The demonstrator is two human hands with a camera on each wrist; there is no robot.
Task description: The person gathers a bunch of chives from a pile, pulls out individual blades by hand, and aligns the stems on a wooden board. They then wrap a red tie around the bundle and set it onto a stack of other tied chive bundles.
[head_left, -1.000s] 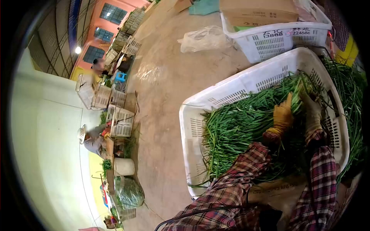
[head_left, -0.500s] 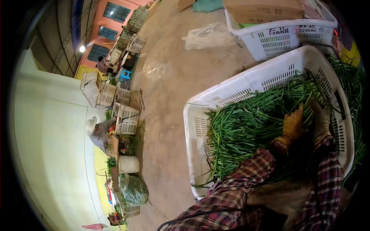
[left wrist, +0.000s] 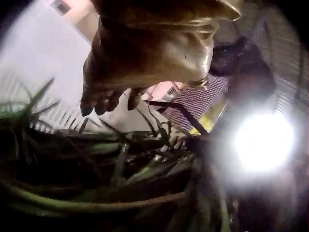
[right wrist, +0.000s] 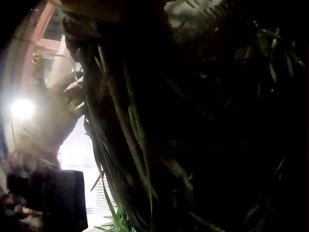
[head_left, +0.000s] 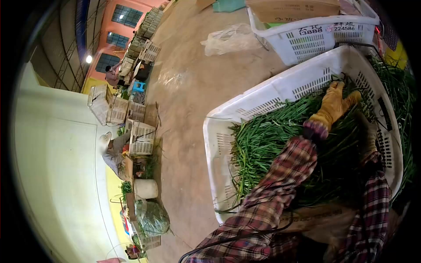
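Note:
Long-leaved chives (head_left: 267,144) fill a white slotted plastic basket (head_left: 252,93). My left hand (head_left: 331,105), in a yellow glove, reaches over them toward the far side, fingers extended and thumb spread. The left wrist view has that gloved hand (left wrist: 149,53) above the dark leaves, its fingertips angled down. At the right side of the basket is my right hand (head_left: 367,133), in a darker, shadowed glove. In the right wrist view, a bunch of chives (right wrist: 116,96) hangs from its grip; most of the hand is lost in darkness.
A second white basket (head_left: 324,44) with a cardboard box (head_left: 294,9) stands beyond. More greens (head_left: 397,92) lie right of my basket. Crumpled plastic (head_left: 230,40) is on the floor. At the left, people work beside stacked crates (head_left: 142,138) and a white bucket (head_left: 145,188).
My left hand has moved away from the right hand toward the far side of the basket, and its fingers have spread. The right hand has shifted slightly and is more shadowed.

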